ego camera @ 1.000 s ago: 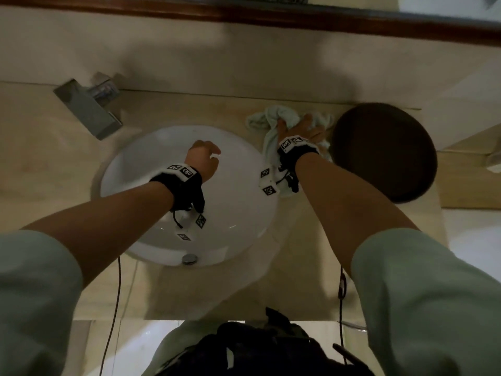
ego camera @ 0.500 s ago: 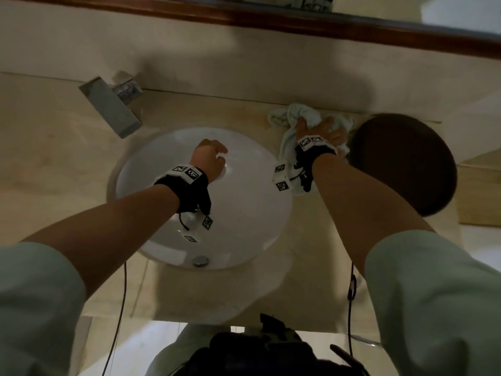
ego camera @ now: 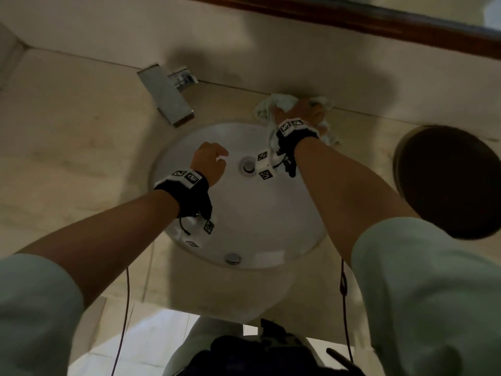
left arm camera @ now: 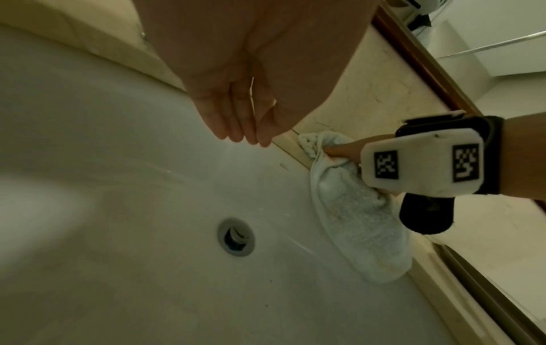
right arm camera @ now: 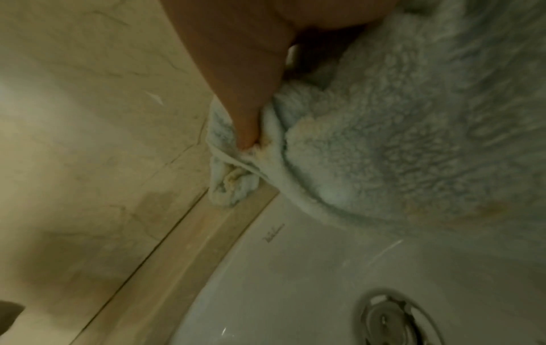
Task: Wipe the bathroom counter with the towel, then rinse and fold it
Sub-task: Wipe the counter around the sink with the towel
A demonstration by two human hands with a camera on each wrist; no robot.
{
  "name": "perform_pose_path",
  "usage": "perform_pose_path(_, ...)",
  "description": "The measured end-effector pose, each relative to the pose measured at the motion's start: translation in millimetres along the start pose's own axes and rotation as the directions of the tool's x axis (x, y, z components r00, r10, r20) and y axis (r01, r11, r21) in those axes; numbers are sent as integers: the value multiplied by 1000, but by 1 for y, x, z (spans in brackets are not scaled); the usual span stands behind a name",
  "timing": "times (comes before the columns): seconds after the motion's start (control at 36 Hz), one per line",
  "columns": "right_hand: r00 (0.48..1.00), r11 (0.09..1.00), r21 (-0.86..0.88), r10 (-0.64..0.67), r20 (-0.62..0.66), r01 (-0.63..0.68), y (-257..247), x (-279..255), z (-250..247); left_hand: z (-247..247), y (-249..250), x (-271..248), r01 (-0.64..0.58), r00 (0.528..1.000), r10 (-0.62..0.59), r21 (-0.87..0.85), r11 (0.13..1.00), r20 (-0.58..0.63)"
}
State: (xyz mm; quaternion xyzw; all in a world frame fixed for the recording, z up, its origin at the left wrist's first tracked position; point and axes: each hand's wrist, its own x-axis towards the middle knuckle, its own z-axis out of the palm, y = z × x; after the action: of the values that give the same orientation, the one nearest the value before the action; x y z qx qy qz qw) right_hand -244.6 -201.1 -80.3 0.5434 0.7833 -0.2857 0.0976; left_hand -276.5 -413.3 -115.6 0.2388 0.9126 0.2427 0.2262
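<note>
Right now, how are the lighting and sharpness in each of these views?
Head view: dim, big soft shadow on the back wall, edges bent by the wide lens. Left wrist view: sharp drain, palm blurred. Right wrist view: towel smeared, counter shadowed.

The right hand [ego camera: 299, 111] covers the middle of the towel [ego camera: 267, 105], and its fingers are hidden from the head view. The dark round object [ego camera: 450, 180] is cut off at the right edge, unidentifiable.

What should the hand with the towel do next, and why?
Probably slide the towel sideways along the counter behind the sink, toward the tap. The right hand grips it bunched at the back wall, part of it hanging over the sink's rim, and the left hand hangs empty over the sink.
</note>
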Motion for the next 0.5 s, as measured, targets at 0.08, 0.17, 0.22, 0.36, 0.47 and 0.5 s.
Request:
perform_pose_path(0.08, 998, 999, -32, -31, 60, 33, 9, 7, -8, -5, -7, 0, 19, 1000, -19, 19, 1000, 21)
perform_pose_path(0.17, 991, 987, -103, -116, 59, 122, 32, 14, -23, -4, -4, 1, 41, 999, -42, 23, 999, 34)
perform_pose_path(0.22, 991, 977, -170, -127, 33, 130, 50, 19, -31, 0, 3, 2, 32, 999, -33, 18, 999, 43)
perform_pose_path(0.36, 999, 984, -177, -12, -40, 5, 97, 31, -53, 11, 28, -3, -36, 997, 38, -34, 999, 63)
perform_pose_path(0.47, 997, 985, -170, -36, -67, 24, 120, 37, -63, 23, 45, -8, -65, 995, 70, -71, 995, 69)
perform_pose_path(0.5, 997, 985, -170, -38, -74, 25, 123, 36, -63, 25, 48, -9, -66, 995, 71, -78, 995, 69)
